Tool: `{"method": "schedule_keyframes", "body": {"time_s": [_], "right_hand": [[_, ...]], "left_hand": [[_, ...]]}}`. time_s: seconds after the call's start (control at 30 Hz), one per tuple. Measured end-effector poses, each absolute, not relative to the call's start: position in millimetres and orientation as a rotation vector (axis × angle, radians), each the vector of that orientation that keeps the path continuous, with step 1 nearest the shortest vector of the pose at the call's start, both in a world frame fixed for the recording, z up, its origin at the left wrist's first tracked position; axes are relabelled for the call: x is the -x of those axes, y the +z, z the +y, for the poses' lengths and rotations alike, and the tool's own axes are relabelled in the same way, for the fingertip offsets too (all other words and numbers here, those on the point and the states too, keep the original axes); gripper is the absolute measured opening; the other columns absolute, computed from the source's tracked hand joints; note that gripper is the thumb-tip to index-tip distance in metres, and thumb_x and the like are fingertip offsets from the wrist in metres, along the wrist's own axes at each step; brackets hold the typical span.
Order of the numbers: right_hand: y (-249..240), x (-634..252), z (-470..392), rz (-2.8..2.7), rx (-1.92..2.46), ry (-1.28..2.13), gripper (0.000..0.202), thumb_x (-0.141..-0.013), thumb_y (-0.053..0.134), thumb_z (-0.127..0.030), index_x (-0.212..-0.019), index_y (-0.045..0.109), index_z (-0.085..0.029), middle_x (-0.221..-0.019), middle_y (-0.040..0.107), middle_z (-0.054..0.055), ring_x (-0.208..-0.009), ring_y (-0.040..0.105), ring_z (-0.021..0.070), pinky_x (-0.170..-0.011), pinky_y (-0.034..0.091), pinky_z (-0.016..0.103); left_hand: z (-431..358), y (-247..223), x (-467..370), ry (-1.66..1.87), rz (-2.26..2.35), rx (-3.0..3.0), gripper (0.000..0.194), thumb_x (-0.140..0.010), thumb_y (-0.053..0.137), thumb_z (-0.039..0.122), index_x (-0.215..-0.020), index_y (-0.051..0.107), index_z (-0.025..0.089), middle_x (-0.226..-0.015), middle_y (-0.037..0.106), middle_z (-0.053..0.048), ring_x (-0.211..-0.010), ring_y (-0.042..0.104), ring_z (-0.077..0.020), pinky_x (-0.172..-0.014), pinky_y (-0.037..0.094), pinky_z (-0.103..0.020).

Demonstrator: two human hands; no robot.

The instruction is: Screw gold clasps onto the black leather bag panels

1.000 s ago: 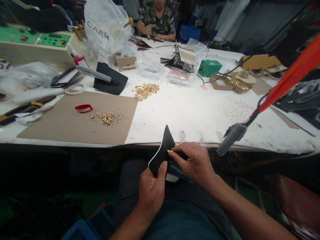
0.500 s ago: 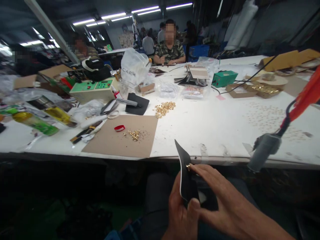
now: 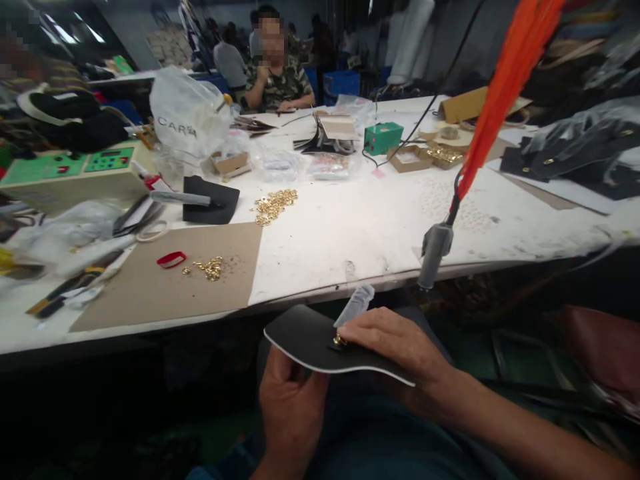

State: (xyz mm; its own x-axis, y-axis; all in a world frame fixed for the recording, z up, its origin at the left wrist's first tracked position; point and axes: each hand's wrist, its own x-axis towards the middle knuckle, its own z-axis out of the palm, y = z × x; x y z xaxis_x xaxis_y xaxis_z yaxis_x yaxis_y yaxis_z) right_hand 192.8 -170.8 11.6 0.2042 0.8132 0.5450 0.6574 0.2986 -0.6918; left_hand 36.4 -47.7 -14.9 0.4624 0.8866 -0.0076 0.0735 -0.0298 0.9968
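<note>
A black flexible panel with a white edge (image 3: 305, 337), which looks like leather, is held over my lap, below the table edge. My left hand (image 3: 293, 407) is closed on it from beneath, its fingertips partly hidden by the panel. My right hand (image 3: 395, 340) lies over the panel's right part, fingertips pressed together at a small gold metal fitting (image 3: 339, 339) on its upper face. A translucent plastic-wrapped stick (image 3: 356, 305) juts out beyond the right fingertips; how it is held is hidden.
On the white table (image 3: 320, 233), a brown board (image 3: 165, 293) carries gold pieces (image 3: 213, 268) and a red band (image 3: 171, 259). More gold fittings (image 3: 275, 205) lie behind. A wrapped tool (image 3: 435, 257) hangs from an orange cord (image 3: 505, 100). A co-worker (image 3: 280, 80) sits opposite.
The panel has turned from nearly upright to flatter and shifted left, both hands moving with it. The plastic-wrapped stick now points up past the right fingers. My view has swung right.
</note>
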Motion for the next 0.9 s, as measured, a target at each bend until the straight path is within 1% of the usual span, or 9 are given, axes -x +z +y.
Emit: {"method": "schedule_keyframes", "body": {"time_s": [0.07, 0.2, 0.3, 0.37, 0.43, 0.57, 0.67, 0.77, 0.9], "right_hand": [[11, -198, -180, -1.531, 1.415, 0.249, 0.048, -0.103, 0.057, -0.013, -0.149, 0.053, -0.023, -0.129, 0.072, 0.012, -0.118, 0.069, 0.0231, -0.099, 0.055, 0.039], [4, -205, -191, -1.502, 1.404, 0.330, 0.043, -0.106, 0.054, -0.016, -0.149, 0.054, -0.025, -0.126, 0.073, 0.012, -0.116, 0.070, 0.0217, -0.099, 0.055, 0.038], [0, -210, -192, -1.475, 1.388, 0.369, 0.039, -0.108, 0.053, -0.019, -0.146, 0.057, -0.025, -0.123, 0.075, 0.012, -0.113, 0.071, 0.0213, -0.098, 0.055, 0.037], [0, -212, -191, -1.458, 1.379, 0.380, 0.037, -0.107, 0.054, -0.020, -0.144, 0.059, -0.026, -0.121, 0.076, 0.011, -0.111, 0.072, 0.0217, -0.097, 0.056, 0.037], [2, -213, -189, -1.445, 1.403, 0.400, 0.035, -0.105, 0.055, -0.019, -0.139, 0.063, -0.025, -0.116, 0.077, 0.011, -0.106, 0.073, 0.0217, -0.095, 0.057, 0.036], [5, -211, -182, -1.336, 1.530, 0.475, 0.028, -0.101, 0.058, -0.018, -0.123, 0.073, -0.025, -0.104, 0.079, 0.008, -0.092, 0.076, 0.0214, -0.087, 0.061, 0.032], [-2, -213, -174, -1.132, 1.674, 0.606, 0.018, -0.099, 0.065, -0.034, -0.107, 0.080, -0.026, -0.094, 0.079, 0.004, -0.081, 0.076, 0.0223, -0.075, 0.063, 0.028], [-15, -223, -155, -0.850, 1.851, 0.810, 0.029, -0.090, 0.072, -0.052, -0.094, 0.083, -0.025, -0.085, 0.080, 0.003, -0.079, 0.078, 0.0282, -0.068, 0.065, 0.029], [-29, -248, -115, -0.691, 1.997, 0.999, 0.046, -0.081, 0.071, -0.067, -0.088, 0.083, -0.023, -0.084, 0.081, 0.008, -0.082, 0.079, 0.0348, -0.064, 0.065, 0.034]], "left_hand": [[-41, -17, -38, 0.837, 0.926, -1.535, 0.056, -0.069, 0.093, 0.044, -0.114, 0.070, 0.019, -0.106, 0.079, -0.007, -0.094, 0.078, -0.0253, -0.082, 0.066, -0.034], [-31, -14, -40, 0.869, 0.792, -1.849, 0.081, -0.073, 0.091, 0.038, -0.146, 0.056, 0.026, -0.142, 0.064, -0.012, -0.124, 0.068, -0.0292, -0.103, 0.059, -0.042], [-28, -8, -41, 0.828, 0.594, -2.010, 0.056, -0.080, 0.086, 0.029, -0.133, 0.066, 0.028, -0.136, 0.070, -0.008, -0.128, 0.066, -0.0287, -0.113, 0.052, -0.046], [-28, -6, -42, 0.778, 0.478, -1.988, 0.037, -0.082, 0.084, 0.023, -0.117, 0.073, 0.028, -0.117, 0.078, -0.004, -0.114, 0.072, -0.0260, -0.106, 0.057, -0.042], [-29, -4, -44, 0.735, 0.393, -1.933, 0.027, -0.082, 0.083, 0.018, -0.106, 0.074, 0.028, -0.100, 0.081, -0.003, -0.096, 0.077, -0.0234, -0.091, 0.062, -0.036], [-29, -3, -51, 0.669, 0.369, -1.854, 0.017, -0.086, 0.078, 0.014, -0.098, 0.075, 0.027, -0.092, 0.081, -0.001, -0.084, 0.076, -0.0188, -0.080, 0.061, -0.030], [-25, -1, -61, 0.562, 0.575, -1.756, 0.006, -0.085, 0.076, 0.017, -0.086, 0.074, 0.023, -0.081, 0.078, 0.000, -0.074, 0.072, -0.0165, -0.071, 0.057, -0.026], [-9, -6, -78, 0.408, 0.776, -1.627, 0.011, -0.075, 0.076, 0.015, -0.085, 0.072, 0.020, -0.077, 0.074, 0.001, -0.071, 0.066, -0.0159, -0.064, 0.051, -0.023], [30, -25, -104, 0.391, 0.726, -1.455, 0.034, -0.068, 0.076, 0.017, -0.101, 0.071, 0.018, -0.094, 0.077, -0.002, -0.081, 0.066, -0.0181, -0.070, 0.051, -0.025]]}}
